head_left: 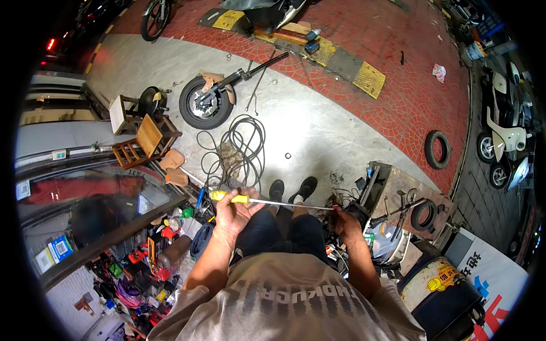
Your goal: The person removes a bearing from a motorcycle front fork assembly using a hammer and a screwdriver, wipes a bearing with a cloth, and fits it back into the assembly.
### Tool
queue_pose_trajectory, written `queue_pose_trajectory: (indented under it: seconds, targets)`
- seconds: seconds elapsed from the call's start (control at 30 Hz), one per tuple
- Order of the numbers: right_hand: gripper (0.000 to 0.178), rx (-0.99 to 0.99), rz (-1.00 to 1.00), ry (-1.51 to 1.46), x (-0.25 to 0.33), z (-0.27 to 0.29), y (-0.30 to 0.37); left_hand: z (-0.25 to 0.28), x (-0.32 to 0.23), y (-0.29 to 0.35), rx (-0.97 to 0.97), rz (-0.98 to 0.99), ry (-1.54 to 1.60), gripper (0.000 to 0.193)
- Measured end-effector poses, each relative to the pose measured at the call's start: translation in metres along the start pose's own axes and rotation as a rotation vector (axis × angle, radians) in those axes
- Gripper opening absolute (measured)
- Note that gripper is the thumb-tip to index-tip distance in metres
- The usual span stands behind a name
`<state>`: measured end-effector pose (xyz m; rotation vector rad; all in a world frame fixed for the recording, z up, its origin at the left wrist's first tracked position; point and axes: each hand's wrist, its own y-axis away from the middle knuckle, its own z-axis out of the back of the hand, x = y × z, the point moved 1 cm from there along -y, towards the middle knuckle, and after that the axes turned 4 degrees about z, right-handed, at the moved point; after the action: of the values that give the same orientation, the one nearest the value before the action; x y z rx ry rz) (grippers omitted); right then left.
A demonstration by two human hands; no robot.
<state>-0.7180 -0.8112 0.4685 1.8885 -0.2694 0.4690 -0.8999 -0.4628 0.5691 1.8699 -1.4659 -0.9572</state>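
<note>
A long screwdriver with a yellow handle (pixel 230 197) and a thin metal shaft (pixel 293 205) lies level across my lap. My left hand (pixel 234 215) is closed around the handle, palm up. At the far end of the shaft, the fingers of my right hand (pixel 347 221) are closed on the tip, beside a small red spot that I cannot identify. Below the tool are my legs in dark shorts and my dark shoes (pixel 306 190). Just past the left hand lies a loose coil of black cable (pixel 244 136) on the pale floor.
A wheel with fork (pixel 203 105) lies ahead, near a wooden chair (pixel 149 138). At right stands a workbench (pixel 392 193) with tools and a small tyre (pixel 423 215). A larger tyre (pixel 437 149) lies on red paving. Cluttered parts (pixel 153 256) fill the left side.
</note>
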Motion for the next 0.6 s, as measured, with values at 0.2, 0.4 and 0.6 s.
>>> queue_pose_trajectory:
  seconds: [0.2,0.4,0.6]
  targets:
    - [0.022,0.041,-0.011,-0.137,-0.006,-0.009,-0.004,-0.03,-0.022,-0.008,0.004,-0.171,0.027,0.042]
    - [0.028,0.13,0.054,-0.057,0.005,-0.042,0.006,-0.048,-0.046,-0.019,-0.095,-0.291,0.209,0.072]
    - [0.027,-0.12,0.44,0.389,0.022,-0.06,0.014,-0.041,-0.072,-0.034,-0.215,-0.439,0.282,0.058]
